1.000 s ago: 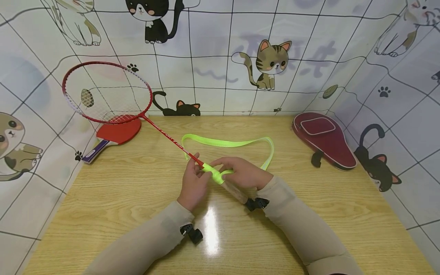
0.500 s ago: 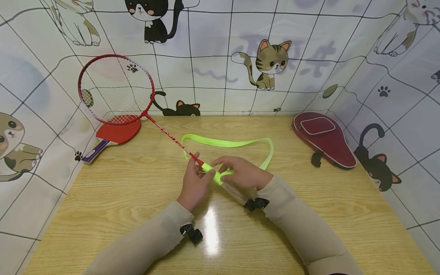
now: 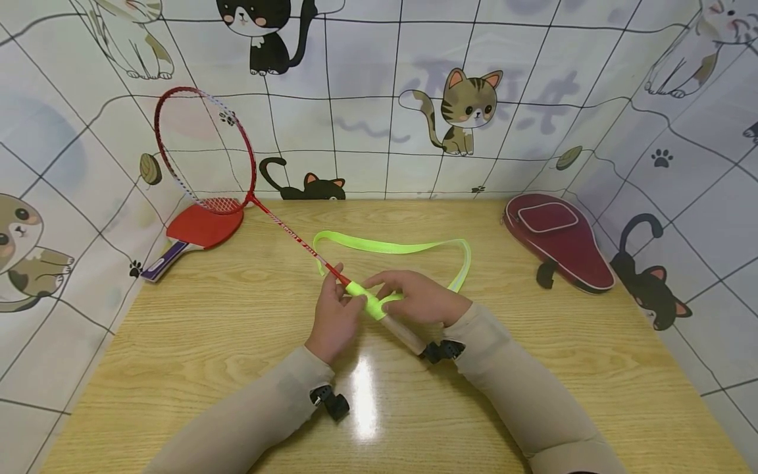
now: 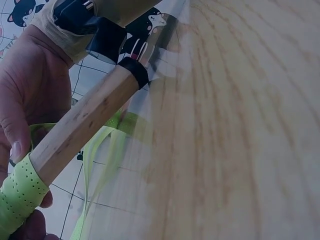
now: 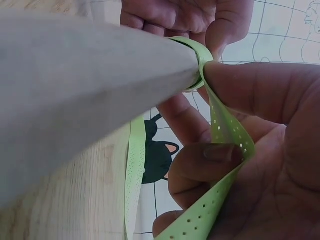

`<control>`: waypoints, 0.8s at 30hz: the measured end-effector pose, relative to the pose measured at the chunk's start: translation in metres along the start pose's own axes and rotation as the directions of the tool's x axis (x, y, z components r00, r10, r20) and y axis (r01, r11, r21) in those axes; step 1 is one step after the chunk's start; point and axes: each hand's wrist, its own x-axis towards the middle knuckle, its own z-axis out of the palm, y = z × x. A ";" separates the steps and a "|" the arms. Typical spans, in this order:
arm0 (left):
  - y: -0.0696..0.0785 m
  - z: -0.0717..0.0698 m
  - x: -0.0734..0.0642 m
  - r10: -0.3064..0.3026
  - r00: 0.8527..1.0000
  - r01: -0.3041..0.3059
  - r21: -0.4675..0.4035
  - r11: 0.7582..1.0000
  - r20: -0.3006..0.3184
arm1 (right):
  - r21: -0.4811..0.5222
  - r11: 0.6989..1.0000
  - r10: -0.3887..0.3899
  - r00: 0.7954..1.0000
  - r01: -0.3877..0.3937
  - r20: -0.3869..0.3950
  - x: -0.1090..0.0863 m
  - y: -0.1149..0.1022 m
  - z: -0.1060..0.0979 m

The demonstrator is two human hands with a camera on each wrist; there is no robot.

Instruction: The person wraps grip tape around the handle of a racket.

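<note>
A red badminton racket (image 3: pixel 284 229) slants across the table, its strung head raised at the far left. Bright green perforated grip tape (image 5: pixel 227 125) winds round the upper part of its handle, while the lower bare wood (image 4: pixel 90 120) ends in a black band. My left hand (image 3: pixel 333 319) holds the racket near the top of the handle, thumb against the wrapped part. Between thumb and fingers, my right hand (image 3: pixel 423 299) pinches the tape where it leaves the handle, as the right wrist view shows. The loose tape loops on the table beyond both hands.
Behind the racket head lies a red table tennis bat (image 3: pixel 207 224) at the back left of the wooden table (image 3: pixel 237 368). A dark red bat case (image 3: pixel 556 240) rests at the back right. Cat-printed sheeting (image 3: pixel 367 66) rises along the back and sides.
The racket has rolled about its shaft, so its head shows narrower and more upright, and reaches less far left. Both hands stay nearly in place on the handle and tape.
</note>
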 end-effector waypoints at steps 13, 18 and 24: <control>0.003 0.000 0.000 0.009 1.000 -0.011 0.087 0.996 0.028 | -0.039 0.999 -0.008 1.000 0.008 0.000 0.001 0.004 -0.001; 0.001 -0.001 0.001 0.021 0.999 -0.024 0.123 0.992 0.029 | -0.048 0.999 -0.011 1.000 0.010 -0.017 0.000 0.004 -0.001; 0.001 0.000 0.001 0.016 1.000 -0.018 0.109 0.994 0.025 | -0.051 0.999 -0.013 1.000 0.012 -0.015 0.000 0.004 0.000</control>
